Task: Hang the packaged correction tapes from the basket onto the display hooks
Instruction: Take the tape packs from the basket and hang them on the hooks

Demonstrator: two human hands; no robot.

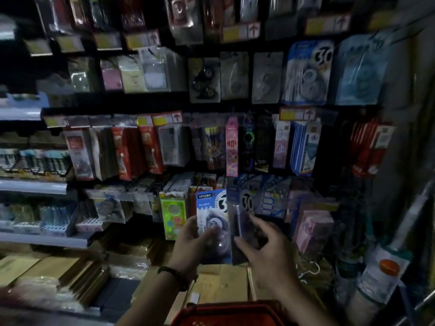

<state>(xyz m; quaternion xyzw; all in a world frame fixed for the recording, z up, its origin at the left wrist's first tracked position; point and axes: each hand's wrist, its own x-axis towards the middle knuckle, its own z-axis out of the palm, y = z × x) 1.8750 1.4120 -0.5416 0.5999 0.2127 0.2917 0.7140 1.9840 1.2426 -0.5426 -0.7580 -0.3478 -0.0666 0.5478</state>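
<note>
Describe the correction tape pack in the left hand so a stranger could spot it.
Start at the red basket at the bottom edge and look above it, where two hands hold packs. The left hand grips the correction tape pack: its card is white with a blue header, unlike the dark pack the right hand holds beside it.

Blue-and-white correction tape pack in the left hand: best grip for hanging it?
Lower card edges, from below, as the left hand pinches the blue-and-white pack now: it stands upright, face to camera, so a low grip likely leaves its top free for hanging. The right hand holds a dark pack beside it.
</note>
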